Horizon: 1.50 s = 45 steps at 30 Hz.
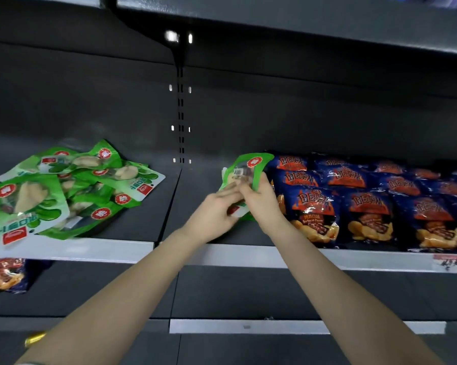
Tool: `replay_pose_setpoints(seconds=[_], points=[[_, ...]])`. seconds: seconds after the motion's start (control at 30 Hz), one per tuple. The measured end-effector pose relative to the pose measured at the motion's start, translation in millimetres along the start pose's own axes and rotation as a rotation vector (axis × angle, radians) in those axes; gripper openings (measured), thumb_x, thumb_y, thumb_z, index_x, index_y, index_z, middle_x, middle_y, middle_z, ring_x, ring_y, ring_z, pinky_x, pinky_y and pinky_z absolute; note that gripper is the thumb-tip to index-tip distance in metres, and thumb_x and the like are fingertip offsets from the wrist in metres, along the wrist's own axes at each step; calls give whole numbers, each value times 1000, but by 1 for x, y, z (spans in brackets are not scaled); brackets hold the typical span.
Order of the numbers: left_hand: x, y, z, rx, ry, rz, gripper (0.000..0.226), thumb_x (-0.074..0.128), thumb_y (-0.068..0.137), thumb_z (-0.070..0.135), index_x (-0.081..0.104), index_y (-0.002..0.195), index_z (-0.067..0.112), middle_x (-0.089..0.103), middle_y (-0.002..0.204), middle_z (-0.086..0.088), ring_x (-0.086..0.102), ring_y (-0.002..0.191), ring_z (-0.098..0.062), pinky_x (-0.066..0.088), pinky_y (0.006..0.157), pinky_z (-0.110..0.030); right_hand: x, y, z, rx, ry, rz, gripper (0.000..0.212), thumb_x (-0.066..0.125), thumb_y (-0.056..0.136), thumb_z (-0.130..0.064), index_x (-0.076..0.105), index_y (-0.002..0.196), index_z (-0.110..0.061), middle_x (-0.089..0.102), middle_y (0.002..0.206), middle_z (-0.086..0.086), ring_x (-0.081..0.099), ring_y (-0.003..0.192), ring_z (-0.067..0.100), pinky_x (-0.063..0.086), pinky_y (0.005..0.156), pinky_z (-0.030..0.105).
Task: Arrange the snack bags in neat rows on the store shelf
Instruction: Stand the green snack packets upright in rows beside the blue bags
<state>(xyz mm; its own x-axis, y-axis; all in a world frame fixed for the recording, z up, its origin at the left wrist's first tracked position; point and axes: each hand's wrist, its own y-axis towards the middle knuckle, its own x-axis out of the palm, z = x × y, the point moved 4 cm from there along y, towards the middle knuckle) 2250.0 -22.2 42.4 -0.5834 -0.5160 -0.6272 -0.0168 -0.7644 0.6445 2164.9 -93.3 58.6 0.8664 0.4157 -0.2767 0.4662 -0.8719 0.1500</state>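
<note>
Two bare hands close together at the middle of the shelf, both clamped on one green snack bag (251,167). Left hand (217,214) gripping the bag's lower end, fingers curled round it. Right hand (260,200) touching the left, thumb and fingers pinching the bag's right edge. Bag raised and tilted, red round logo near its top, top corner just beside the nearest blue bag. Both forearms reaching in from below, with a gold band (35,338) at the edge of the left arm near the bottom left corner.

Just right of the hands, blue chip bags (367,204) in overlapping rows, filling the right part of the shelf. Well apart on the left, same level, a loose heap of green bags (64,191) lying flat at odd angles, several upside down. Between heap and hands, a slotted upright post (180,114) at the back wall. White front strip (90,250) along the shelf edge, a blurred price label (447,262) at its right end. On the lower shelf, far left, one more blue bag (3,275).
</note>
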Motion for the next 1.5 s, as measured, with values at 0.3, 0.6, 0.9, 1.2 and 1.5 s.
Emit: replay_pose_setpoints(seconds=[0.3, 0.6, 0.9, 1.2, 1.5], points=[[-26, -16, -28, -430, -93, 218, 49, 60, 86, 35, 54, 130, 15, 55, 133, 0, 49, 124, -14, 38, 108, -36, -8, 0, 23, -2, -102, 38, 38, 41, 93, 5, 54, 123, -15, 61, 103, 1, 59, 99, 20, 49, 77, 27], [-11, -20, -42, -874, -637, 50, 61, 74, 77, 11, 46, 130, 18, 69, 106, -10, 68, 94, -20, 53, 88, -32, -9, 0, 27, -17, 35, 60, 32, 45, 96, -2, 53, 120, -20, 63, 102, -7, 62, 103, 22, 54, 87, 46], [-49, 4, -49, -694, -249, 194, 38, 80, 70, 12, 56, 88, 35, 66, 100, 4, 65, 94, -18, 52, 89, -38, -23, -10, -25, -672, -578, 244, 64, 61, 82, -8, 38, 141, -10, 31, 148, 11, 26, 139, 28, 20, 117, 42], [-52, 29, -11, -314, 36, 105, 32, 71, 76, 12, 52, 97, 28, 69, 90, 13, 61, 99, -9, 45, 92, -29, -5, -5, -30, -281, -1053, -69, 35, 53, 92, -41, 59, 117, -18, 62, 114, 5, 59, 104, 28, 44, 83, 35], [-14, 12, -11, -747, -727, 68, 24, 59, 89, 33, 57, 111, 24, 64, 112, 4, 60, 106, -13, 51, 91, -31, 4, -2, -21, -319, -740, 37, 58, 50, 87, -17, 37, 143, -8, 41, 139, 11, 49, 120, 32, 43, 99, 41]])
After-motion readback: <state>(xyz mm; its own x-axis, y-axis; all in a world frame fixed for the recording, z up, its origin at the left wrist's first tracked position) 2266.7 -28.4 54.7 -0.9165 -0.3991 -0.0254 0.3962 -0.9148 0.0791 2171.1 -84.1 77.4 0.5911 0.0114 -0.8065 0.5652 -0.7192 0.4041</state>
